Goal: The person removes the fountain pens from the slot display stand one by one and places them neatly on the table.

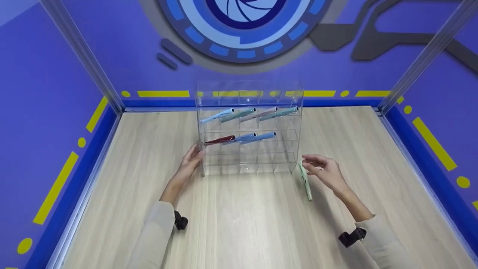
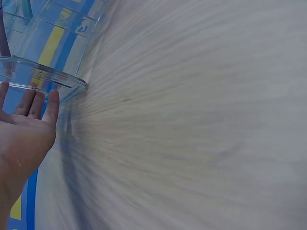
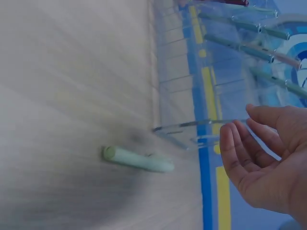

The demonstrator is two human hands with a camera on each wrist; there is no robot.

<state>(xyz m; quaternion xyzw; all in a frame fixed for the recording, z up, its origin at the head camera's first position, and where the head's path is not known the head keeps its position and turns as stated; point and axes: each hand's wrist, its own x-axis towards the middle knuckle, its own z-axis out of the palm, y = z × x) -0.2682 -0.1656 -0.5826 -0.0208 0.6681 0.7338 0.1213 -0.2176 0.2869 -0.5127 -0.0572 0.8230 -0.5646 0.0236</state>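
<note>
Head cam: we've got a light green pen point(image 1: 305, 181) just right of the clear rack point(image 1: 248, 158), its far end right by our R hand point(image 1: 325, 172). That hand's loosely open, fingers a bit bent, no grip on anything afaict; R wrist cam shows a gap btwn it & the pen. Our L hand point(image 1: 188, 164) is at the rack's left side, fingers mostly straight & touching the panel, well apart from that pen.

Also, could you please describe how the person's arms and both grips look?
The left sleeve and the right sleeve are plain, pale beige-grey. At their ends sit a left device and a right device, both small and black. The left grip and right grip are bare.
</note>
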